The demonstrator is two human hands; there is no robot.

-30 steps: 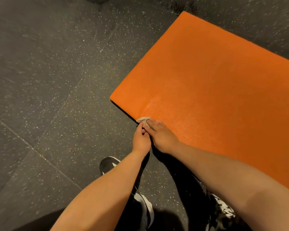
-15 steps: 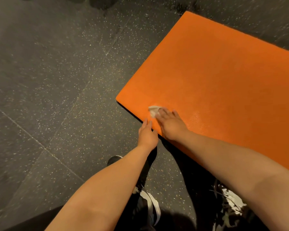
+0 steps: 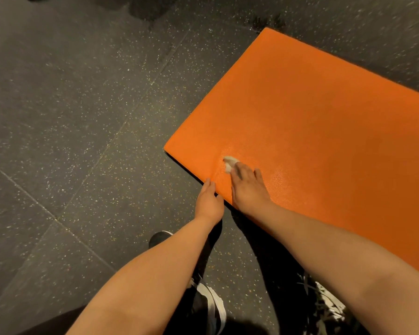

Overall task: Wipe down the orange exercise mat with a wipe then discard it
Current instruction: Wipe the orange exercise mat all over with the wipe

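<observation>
The orange exercise mat [image 3: 324, 131] lies flat on the dark speckled floor and runs off to the right. A small white wipe [image 3: 228, 162] sits on the mat near its near-left edge. My right hand [image 3: 248, 187] lies flat on the mat with straight fingers pressing the wipe, most of which is hidden under the fingertips. My left hand [image 3: 209, 201] rests with straight fingers on the mat's near edge, just left of the right hand. A shiny wet patch shows on the mat beside the right hand.
Dark speckled rubber floor tiles [image 3: 82, 117] with seams surround the mat. My black-and-white shoes [image 3: 209, 308] and dark trouser legs stand at the mat's near edge, below the hands. Something dark lies at the far top edge.
My right hand has slid the wipe from the mat's near edge further onto the mat. My left hand let go of the wipe and now rests flat at the edge.
</observation>
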